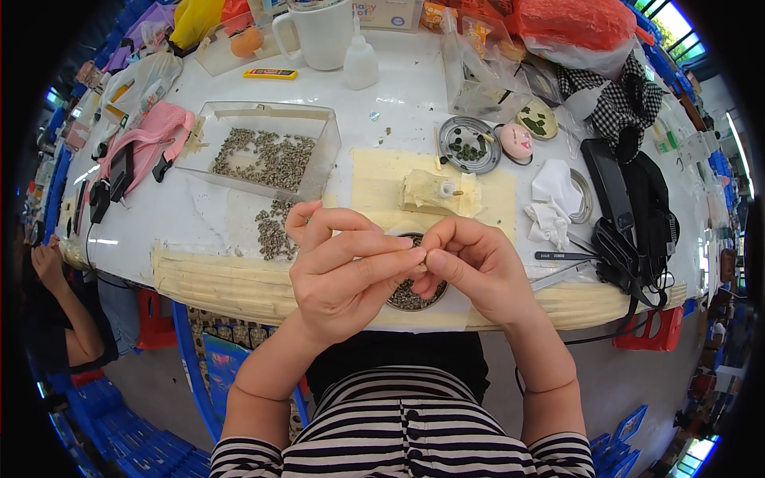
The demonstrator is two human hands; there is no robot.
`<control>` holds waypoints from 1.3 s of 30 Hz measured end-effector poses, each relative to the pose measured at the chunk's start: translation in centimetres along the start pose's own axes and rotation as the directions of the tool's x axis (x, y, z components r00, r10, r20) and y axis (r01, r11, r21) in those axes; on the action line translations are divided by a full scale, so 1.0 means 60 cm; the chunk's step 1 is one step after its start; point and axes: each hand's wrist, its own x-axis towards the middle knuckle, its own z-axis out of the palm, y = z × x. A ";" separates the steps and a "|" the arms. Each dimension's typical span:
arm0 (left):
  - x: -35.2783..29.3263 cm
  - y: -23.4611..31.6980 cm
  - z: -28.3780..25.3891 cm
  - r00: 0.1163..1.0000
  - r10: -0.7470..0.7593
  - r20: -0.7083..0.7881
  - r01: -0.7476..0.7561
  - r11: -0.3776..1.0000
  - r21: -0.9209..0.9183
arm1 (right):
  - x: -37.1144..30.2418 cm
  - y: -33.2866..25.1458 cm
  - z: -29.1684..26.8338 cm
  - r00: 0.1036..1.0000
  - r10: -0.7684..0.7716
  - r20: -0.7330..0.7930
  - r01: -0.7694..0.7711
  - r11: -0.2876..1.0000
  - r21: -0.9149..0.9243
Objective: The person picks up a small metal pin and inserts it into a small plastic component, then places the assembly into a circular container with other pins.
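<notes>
White bench (390,111), front edge padded with cream tape (231,279). At the frame's centre the left hand (335,279) and right hand (486,275) are brought together, fingertips meeting above a round dish (415,309) of small grey metallic parts (408,298). Left fingers extended side by side, right index finger and thumb curled inward; whether a part is pinched by either hand cannot be told.

More such parts are held in a clear rectangular plastic tray (320,151), left of centre; a loose heap (273,235) is spread just below it. Above the hands, a tape-wrapped block (418,191) is set on a pale yellow sheet (374,171). Dark green pieces are contained in a round grey dish (470,124), upper right of centre.

Right side: crumpled white tissue (555,183), dark tweezers (558,256). Top: white mug (323,36), white squeeze bottle (361,64), red plastic bag (570,36).

Room: red plastic stools (155,319) are seen at both sides beneath the bench; blue plastic crates (135,422) are stacked lower left. Another person's arm (68,295) is visible at the left edge.
</notes>
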 end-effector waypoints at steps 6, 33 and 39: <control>0.003 -0.003 0.000 1.000 -0.018 0.012 0.018 0.998 -0.057 | 0.002 0.000 -0.001 0.999 0.048 0.014 -0.048 0.998 0.031; -0.003 0.004 0.021 0.999 -0.011 -0.039 0.021 0.957 0.288 | 0.010 0.029 0.023 0.728 -0.682 0.064 0.397 0.343 -0.851; 0.000 0.002 0.020 0.994 -0.094 -0.060 0.105 0.972 0.212 | 0.014 0.033 0.025 0.600 -0.746 0.288 0.431 -0.002 -0.902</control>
